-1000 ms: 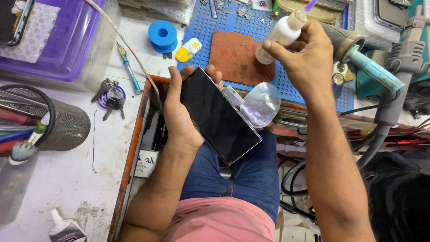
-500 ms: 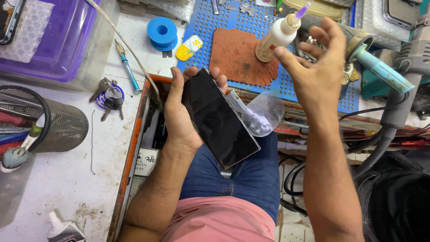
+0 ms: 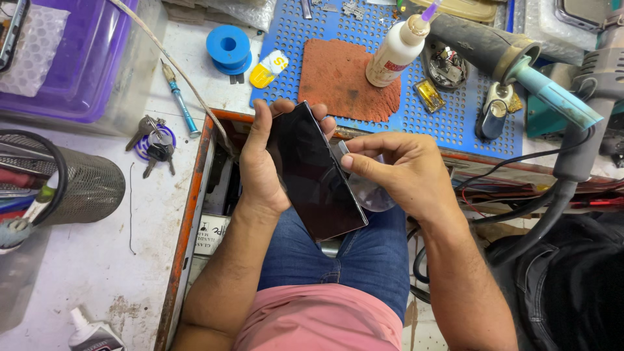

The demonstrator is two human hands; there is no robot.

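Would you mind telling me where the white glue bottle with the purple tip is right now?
In the head view the white glue bottle stands on the blue perforated mat at upper centre-right, just right of the rust-brown pad, untouched by either hand.

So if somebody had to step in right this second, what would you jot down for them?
Left hand: grips the dark phone over the lap, screen up.
Right hand: thumb and fingers pinch a small clear piece at the phone's right edge.
White glue bottle: stands on the blue mat beside the rust-coloured pad, untouched.
Done: bottle set down.
Left: work along the phone's edge looks unfinished.
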